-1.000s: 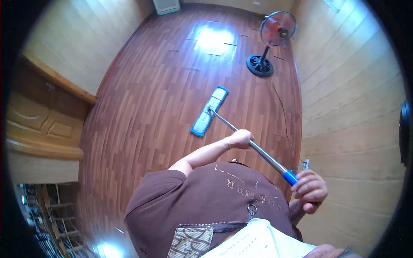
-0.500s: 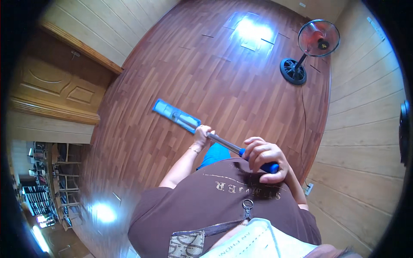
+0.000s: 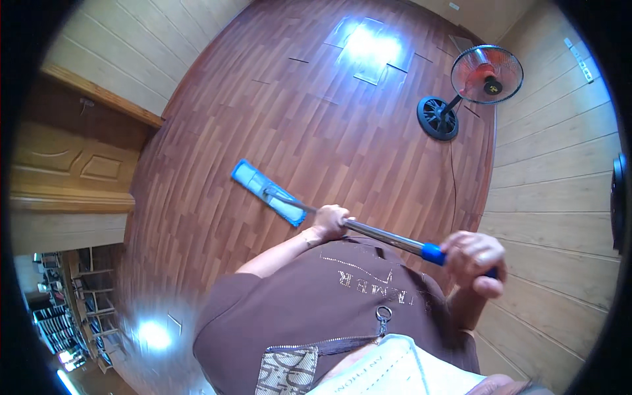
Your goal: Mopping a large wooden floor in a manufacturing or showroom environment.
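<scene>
A flat mop with a light-blue pad (image 3: 271, 192) lies on the wood-pattern floor ahead and to the left of me. Its metal pole (image 3: 382, 234) slants from the pad back across the front of my body to a blue grip at the right. My left hand (image 3: 330, 222) is closed around the middle of the pole. At the upper end, my right hand (image 3: 475, 261) wraps round the blue grip (image 3: 434, 253), hiding part of it. The fingers of the right hand are slightly blurred.
A standing fan (image 3: 487, 74) with a round black base is at the far right, its cord running along the floor. Wooden doors (image 3: 72, 155) and pale panelled walls stand left and right. Shelves (image 3: 92, 296) with items are at the lower left. Light glares off the floor (image 3: 303, 105).
Both hands have moved right with the pole, the right hand farther and slightly lower. More of the pole shows, and the mop pad has turned a little. The view has shifted slightly.
</scene>
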A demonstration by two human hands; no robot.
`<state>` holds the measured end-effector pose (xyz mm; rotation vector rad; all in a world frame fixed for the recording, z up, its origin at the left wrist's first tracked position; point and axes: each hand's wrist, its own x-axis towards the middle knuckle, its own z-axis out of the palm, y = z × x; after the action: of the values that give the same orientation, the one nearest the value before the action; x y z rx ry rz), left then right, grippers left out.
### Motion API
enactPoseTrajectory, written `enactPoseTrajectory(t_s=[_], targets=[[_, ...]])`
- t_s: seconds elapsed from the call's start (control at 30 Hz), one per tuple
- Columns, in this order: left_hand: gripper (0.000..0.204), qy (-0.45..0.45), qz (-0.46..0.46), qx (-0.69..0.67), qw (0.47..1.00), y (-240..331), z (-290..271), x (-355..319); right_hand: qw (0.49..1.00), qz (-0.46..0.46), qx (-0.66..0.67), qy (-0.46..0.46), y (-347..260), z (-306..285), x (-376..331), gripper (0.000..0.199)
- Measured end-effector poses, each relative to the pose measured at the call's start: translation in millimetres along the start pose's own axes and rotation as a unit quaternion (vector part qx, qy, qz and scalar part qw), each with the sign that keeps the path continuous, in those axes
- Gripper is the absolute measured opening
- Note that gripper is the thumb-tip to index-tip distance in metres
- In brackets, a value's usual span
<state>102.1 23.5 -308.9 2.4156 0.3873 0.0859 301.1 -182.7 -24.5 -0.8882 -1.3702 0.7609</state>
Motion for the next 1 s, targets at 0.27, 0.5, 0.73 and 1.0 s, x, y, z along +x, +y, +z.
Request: enactPoseTrajectory(t_s=[0.27,0.5,0.73,1.0], targets=[[0.027,-0.152,0.167,-0.04,0.973,77.9,-10.1,119.2,0.964,0.02,-0.24,-0.11,-95.0,-22.5,10.5,0.035],[0.01,-0.242,0.272,-0.047,0.93,118.2,9.5,187.0,0.922,0.05,-0.357,-0.143,-118.3,-14.7,17.4,0.028],[0.009,-0.211,0.263,-0.06,0.939,102.5,24.2,258.0,0.946,-0.057,-0.314,-0.061,-46.8,-38.9,22.4,0.044],[0.009,-0.112,0.15,-0.04,0.982,49.7,3.0,315.0,0.965,-0.121,-0.216,-0.083,9.1,-134.5,52.1,0.037]])
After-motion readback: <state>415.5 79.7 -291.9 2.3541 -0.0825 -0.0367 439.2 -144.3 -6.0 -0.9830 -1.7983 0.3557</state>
